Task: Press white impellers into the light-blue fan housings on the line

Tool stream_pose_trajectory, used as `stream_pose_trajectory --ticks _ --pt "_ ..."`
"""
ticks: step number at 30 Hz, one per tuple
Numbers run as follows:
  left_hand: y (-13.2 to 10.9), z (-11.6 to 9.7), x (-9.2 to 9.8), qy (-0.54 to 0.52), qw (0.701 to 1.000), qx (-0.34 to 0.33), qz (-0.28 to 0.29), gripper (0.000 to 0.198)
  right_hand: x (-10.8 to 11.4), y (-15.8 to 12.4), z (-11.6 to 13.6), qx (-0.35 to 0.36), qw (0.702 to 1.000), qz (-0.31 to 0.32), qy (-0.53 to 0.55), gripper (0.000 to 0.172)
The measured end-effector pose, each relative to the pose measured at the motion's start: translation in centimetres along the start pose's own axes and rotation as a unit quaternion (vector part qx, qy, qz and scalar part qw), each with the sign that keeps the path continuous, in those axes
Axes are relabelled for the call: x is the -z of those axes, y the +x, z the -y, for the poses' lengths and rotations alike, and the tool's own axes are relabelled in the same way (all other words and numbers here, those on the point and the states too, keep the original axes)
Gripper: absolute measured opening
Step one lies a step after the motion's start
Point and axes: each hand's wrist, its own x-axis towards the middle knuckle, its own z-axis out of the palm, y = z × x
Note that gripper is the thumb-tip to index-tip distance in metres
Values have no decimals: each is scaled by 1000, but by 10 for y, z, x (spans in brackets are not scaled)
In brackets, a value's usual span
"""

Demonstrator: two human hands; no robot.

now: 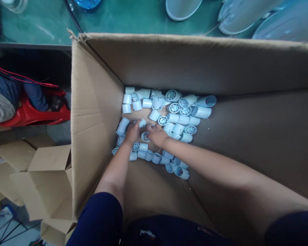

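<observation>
Both my arms reach down into a deep cardboard box [97, 112]. My left hand [132, 132] is closed on a small white plastic cylinder [141, 123], thumb and fingers at its near end. Just right of it, my right hand [157, 135] has its fingers curled on another white cylinder [145, 137], whose open round end faces up. Many similar short white cylinders [183, 119] lie around both hands on the box floor. Some show spoked round ends, like the one [163, 120] just beyond my right hand.
The tall box walls surround my forearms. Beyond the far wall is a green table [133, 20] with white rounded parts [183, 8]. At left, a person's sleeve [34, 92] shows by a red plastic stool [41, 114]. Open cardboard boxes [46, 181] stand below it.
</observation>
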Motion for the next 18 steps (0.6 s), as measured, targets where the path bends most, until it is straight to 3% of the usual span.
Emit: stream_pose_trajectory --ticks 5,12,18 --pt "1 -13 1 44 997 -42 37 61 -20 10 -8 34 998 -57 2 33" --pt "8 -17 12 77 995 19 55 67 -37 35 -18 81 993 -85 12 31" --pt "13 -30 27 88 992 46 72 62 -40 27 -34 95 993 -71 14 31"
